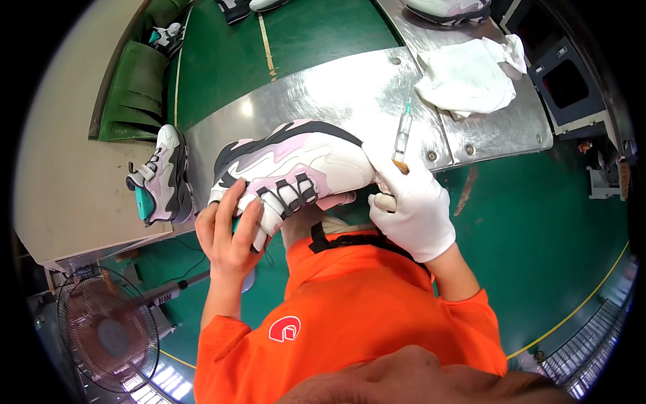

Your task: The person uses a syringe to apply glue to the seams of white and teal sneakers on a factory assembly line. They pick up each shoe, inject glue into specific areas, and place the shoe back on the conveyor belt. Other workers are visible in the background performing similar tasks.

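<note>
A white, lilac and black sneaker is tilted on its side, with its dark sole edge away from me and its toe to the right. My bare left hand grips it at the heel and collar, fingers spread over the upper. On my right hand is a white glove. A syringe with a green tip sticks up from between its fingers, pointing away from me. The gloved index finger and thumb are at the sneaker's toe; what lies between them is partly hidden.
Another sneaker rests at the left by the metal plate. A crumpled white cloth lies on the right, with a further shoe behind it. Beyond the plate runs a green belt. A fan stands lower left.
</note>
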A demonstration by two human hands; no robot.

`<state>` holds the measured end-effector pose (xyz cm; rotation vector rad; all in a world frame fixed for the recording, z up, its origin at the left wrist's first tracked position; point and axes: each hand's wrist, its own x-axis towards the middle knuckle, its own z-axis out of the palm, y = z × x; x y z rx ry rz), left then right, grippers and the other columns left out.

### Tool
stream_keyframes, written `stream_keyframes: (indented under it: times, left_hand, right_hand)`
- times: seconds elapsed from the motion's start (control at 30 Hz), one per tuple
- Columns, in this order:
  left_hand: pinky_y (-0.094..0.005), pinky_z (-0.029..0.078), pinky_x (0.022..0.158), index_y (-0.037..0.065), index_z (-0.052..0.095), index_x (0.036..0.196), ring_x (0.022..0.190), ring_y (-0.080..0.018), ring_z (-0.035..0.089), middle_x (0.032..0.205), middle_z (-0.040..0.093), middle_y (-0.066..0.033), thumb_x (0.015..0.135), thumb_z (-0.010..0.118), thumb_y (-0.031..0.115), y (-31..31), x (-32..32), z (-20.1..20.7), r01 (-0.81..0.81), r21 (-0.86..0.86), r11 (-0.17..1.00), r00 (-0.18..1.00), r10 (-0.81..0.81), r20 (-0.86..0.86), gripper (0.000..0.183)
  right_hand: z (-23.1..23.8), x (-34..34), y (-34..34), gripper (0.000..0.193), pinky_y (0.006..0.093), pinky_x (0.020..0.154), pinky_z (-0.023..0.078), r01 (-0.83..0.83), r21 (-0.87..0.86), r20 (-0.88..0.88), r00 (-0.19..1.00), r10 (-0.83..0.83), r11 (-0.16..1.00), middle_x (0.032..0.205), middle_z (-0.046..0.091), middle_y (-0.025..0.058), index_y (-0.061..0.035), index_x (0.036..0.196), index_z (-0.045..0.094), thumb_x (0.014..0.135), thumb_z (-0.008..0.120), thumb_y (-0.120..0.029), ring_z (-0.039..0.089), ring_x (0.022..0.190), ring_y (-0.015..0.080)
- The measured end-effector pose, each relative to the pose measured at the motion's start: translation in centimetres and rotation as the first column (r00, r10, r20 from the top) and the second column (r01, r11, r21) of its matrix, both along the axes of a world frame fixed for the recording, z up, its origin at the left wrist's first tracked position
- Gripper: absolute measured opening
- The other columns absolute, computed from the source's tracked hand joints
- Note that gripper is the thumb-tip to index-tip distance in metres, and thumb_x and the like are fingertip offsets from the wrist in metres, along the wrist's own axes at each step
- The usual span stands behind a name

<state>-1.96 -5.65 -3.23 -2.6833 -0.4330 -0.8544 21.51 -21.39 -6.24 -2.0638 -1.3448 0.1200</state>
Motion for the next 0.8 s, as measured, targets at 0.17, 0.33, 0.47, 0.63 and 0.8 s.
stream_keyframes:
  times: [0.17, 0.33, 0.47, 0.63, 0.8]
  left_hand:
    - [-0.0339, 0.043, 0.076, 0.013, 0.061, 0.110, 0.083, -0.0259, 0.051, 0.119, 0.067, -0.0085, 0.067, 0.081, 0.024, 1.1, 0.6, 0.7, 0.045, -0.053, 0.998, 0.999, -0.044, 0.005, 0.049]
    - [-0.0337, 0.043, 0.076, 0.012, 0.061, 0.111, 0.083, -0.0261, 0.049, 0.118, 0.068, -0.0055, 0.059, 0.085, 0.021, 2.1, 0.8, 1.4, 0.083, -0.101, 0.991, 0.997, -0.083, 0.002, 0.058]
    - [-0.0346, 0.042, 0.079, 0.011, 0.061, 0.110, 0.085, -0.0268, 0.050, 0.119, 0.067, -0.0049, 0.056, 0.086, 0.019, 2.3, 1.4, 2.0, 0.062, -0.161, 0.985, 0.997, -0.068, -0.029, 0.060]
    - [-0.0353, 0.043, 0.078, 0.009, 0.062, 0.107, 0.085, -0.0277, 0.052, 0.117, 0.068, -0.0066, 0.057, 0.086, 0.019, 2.5, 2.4, 2.7, 0.061, -0.196, 0.979, 0.996, -0.073, -0.054, 0.056]
    - [-0.0351, 0.044, 0.076, 0.007, 0.061, 0.108, 0.082, -0.0280, 0.053, 0.115, 0.068, -0.0092, 0.062, 0.085, 0.024, 3.0, 2.7, 3.0, 0.071, -0.189, 0.979, 0.993, -0.087, -0.078, 0.054]
  right_hand:
    - [1.3, 0.3, -1.5, 0.068, 0.0348, 0.081, 0.053, -0.028, -0.111, -0.260, 0.966, -0.002, 0.993, 0.108, 0.062, 0.0151, -0.0155, 0.133, 0.058, 0.067, 0.075, -0.008, 0.064, 0.092, 0.0309]
    - [1.6, 3.5, -3.5, 0.073, 0.0316, 0.085, 0.051, 0.052, 0.074, -0.299, 0.954, -0.027, 0.996, 0.108, 0.064, 0.0118, -0.0090, 0.137, 0.054, 0.066, 0.073, -0.007, 0.065, 0.092, 0.0221]
    - [0.9, 5.4, -3.0, 0.077, 0.0370, 0.086, 0.051, 0.179, 0.223, -0.341, 0.935, -0.095, 0.958, 0.106, 0.065, 0.0176, -0.0134, 0.141, 0.047, 0.069, 0.074, -0.011, 0.065, 0.095, 0.0326]
    - [0.9, 5.0, -2.6, 0.080, 0.0313, 0.079, 0.053, 0.016, 0.143, -0.339, 0.940, 0.034, 0.990, 0.103, 0.066, 0.0147, -0.0109, 0.140, 0.047, 0.066, 0.077, -0.010, 0.065, 0.082, 0.0265]
    - [-0.9, 6.5, -2.4, 0.072, 0.0264, 0.079, 0.051, 0.426, 0.341, -0.741, 0.670, -0.039, 0.838, 0.101, 0.066, 0.0094, -0.0031, 0.137, 0.048, 0.071, 0.076, -0.006, 0.062, 0.088, 0.0119]
